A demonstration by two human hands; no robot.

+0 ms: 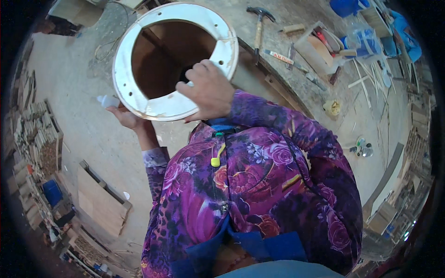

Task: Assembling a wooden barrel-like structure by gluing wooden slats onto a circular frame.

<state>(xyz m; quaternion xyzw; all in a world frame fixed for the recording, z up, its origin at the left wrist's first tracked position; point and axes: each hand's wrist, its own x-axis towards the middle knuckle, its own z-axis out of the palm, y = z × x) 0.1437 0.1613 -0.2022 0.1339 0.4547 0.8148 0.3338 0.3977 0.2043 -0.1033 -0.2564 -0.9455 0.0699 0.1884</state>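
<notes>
A large white ring-shaped board [134,99] with a round hole and small drilled holes is held up in front of me. My right hand [208,90] grips its lower right edge from the near side. My left hand [125,116] supports the ring's lower left edge from underneath and also holds a small white bottle [107,100]. Both arms wear purple flowered sleeves.
A hammer [258,25] lies on the workbench behind the ring, beside an open wooden toolbox [320,48] with tools. Blue containers [366,39] stand at the top right. Stacked wood pieces [34,139] and a wooden crate [99,199] are on the floor at the left.
</notes>
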